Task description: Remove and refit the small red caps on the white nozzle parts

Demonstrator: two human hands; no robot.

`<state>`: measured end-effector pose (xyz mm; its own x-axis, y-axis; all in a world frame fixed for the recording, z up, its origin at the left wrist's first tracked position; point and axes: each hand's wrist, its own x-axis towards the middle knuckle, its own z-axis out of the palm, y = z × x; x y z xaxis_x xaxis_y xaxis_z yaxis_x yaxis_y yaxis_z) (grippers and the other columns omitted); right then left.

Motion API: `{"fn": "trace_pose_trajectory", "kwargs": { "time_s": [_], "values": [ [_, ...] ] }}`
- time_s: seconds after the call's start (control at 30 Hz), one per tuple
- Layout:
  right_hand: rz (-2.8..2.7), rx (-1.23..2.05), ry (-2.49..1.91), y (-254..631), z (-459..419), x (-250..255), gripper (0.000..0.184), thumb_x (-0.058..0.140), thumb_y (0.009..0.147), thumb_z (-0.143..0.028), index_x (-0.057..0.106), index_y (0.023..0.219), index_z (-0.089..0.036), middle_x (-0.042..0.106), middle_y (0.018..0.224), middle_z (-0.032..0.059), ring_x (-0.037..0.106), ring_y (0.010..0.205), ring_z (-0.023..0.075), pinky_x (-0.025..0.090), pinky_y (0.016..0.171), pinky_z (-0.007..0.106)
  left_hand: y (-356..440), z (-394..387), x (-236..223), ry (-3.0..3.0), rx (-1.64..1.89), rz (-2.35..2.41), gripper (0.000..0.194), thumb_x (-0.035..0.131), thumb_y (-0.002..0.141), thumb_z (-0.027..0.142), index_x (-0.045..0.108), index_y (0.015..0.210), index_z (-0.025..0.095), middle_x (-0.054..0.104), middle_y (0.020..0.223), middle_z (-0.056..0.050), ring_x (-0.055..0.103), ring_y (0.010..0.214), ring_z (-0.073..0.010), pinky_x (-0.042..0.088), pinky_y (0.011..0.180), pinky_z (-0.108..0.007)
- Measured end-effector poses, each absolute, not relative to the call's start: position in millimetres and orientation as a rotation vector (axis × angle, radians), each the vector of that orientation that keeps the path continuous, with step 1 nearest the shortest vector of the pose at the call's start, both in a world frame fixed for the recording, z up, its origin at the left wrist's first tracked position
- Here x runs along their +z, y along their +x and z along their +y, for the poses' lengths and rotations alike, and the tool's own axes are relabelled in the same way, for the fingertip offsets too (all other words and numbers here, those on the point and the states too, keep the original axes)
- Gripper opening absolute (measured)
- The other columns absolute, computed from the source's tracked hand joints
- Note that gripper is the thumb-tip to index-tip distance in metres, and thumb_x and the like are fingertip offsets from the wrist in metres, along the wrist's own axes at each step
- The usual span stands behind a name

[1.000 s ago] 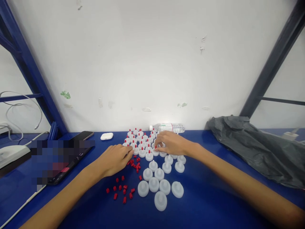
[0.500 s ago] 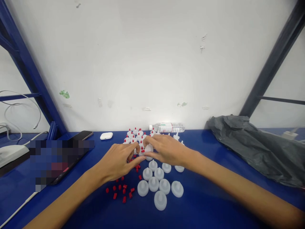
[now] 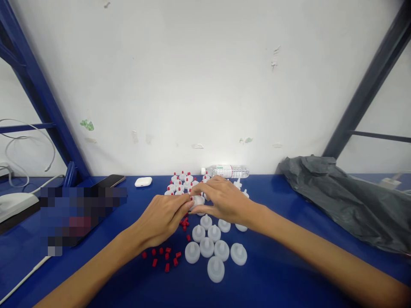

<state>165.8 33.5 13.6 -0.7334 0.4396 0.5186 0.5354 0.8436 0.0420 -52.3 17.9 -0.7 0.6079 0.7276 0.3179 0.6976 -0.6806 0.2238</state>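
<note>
Past the middle of the blue desk [image 3: 282, 265], toward its far edge, both hands meet over one white cap [image 3: 199, 200] — right hand [image 3: 224, 196] curled round it, thumb and fingers pinching its body from the right; left hand [image 3: 163, 216] pinching at its left end, fingertips touching. So the cap sits squarely between them, neither hand nearer! Its long axis? Can't tell — fingers cover the spout. Toward the near edge: loose red tips [image 3: 167, 268] on the left, bare-spouted lids [image 3: 207, 248] beside them.
</note>
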Motion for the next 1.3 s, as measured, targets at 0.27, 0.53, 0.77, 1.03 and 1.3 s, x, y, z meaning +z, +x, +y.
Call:
{"fn": "trace_pose_trajectory", "kwargs": {
  "time_s": [0.27, 0.53, 0.77, 1.03, 1.3],
  "values": [
    [-2.430, -0.556, -0.932, 188.2, 56.3, 20.2, 0.021, 0.052, 0.100, -0.022, 0.060, 0.119, -0.017, 0.074, 0.099, 0.0098, 0.066, 0.087, 0.0219, 0.037, 0.088, 0.039, -56.5, 19.4, 11.1, 2.100, 0.969, 1.264, 0.043, 0.024, 0.101, 0.050, 0.023, 0.067, 0.023, 0.020, 0.058, 0.006, 0.022, 0.050, -0.0115, 0.024, 0.049, -0.027],
    [-2.471, -0.245, -0.950, 203.6, 64.2, 29.3, 0.019, 0.056, 0.098, -0.036, 0.065, 0.100, -0.020, 0.070, 0.098, 0.0055, 0.063, 0.088, 0.0198, 0.041, 0.084, 0.035, -75.6, 36.8, 11.9, 2.648, 0.360, 1.747, 0.033, 0.036, 0.096, 0.034, 0.042, 0.067, 0.022, 0.058, 0.065, -0.001, 0.050, 0.059, -0.0188, 0.022, 0.056, -0.031],
    [-2.680, -0.151, -0.894, 198.0, 59.4, 23.9, 0.014, 0.062, 0.093, -0.031, 0.071, 0.090, -0.021, 0.070, 0.085, 0.0033, 0.060, 0.085, 0.0192, 0.039, 0.082, 0.036, -76.7, 38.3, -0.1, 2.686, 0.094, 1.784, 0.027, 0.039, 0.094, 0.037, 0.050, 0.073, 0.023, 0.067, 0.076, -0.005, 0.060, 0.065, -0.0245, 0.024, 0.054, -0.031],
    [-2.743, -0.118, -0.872, 203.2, 65.6, 19.0, 0.017, 0.062, 0.093, -0.031, 0.073, 0.086, -0.021, 0.072, 0.082, 0.0031, 0.062, 0.086, 0.0201, 0.039, 0.085, 0.038, -78.7, 39.1, -4.0, 2.674, 0.025, 1.728, 0.018, 0.042, 0.093, 0.034, 0.056, 0.087, 0.024, 0.070, 0.086, -0.007, 0.065, 0.077, -0.0271, 0.032, 0.059, -0.031],
    [-2.743, -0.123, -0.887, 203.9, 65.2, 19.0, 0.019, 0.063, 0.091, -0.035, 0.071, 0.084, -0.020, 0.071, 0.080, 0.0028, 0.062, 0.079, 0.0197, 0.039, 0.083, 0.037, -76.0, 37.9, -2.4, 2.612, 0.145, 1.611, 0.012, 0.051, 0.090, 0.029, 0.062, 0.089, 0.024, 0.071, 0.084, -0.003, 0.064, 0.076, -0.0226, 0.035, 0.062, -0.030]
  ]
}}
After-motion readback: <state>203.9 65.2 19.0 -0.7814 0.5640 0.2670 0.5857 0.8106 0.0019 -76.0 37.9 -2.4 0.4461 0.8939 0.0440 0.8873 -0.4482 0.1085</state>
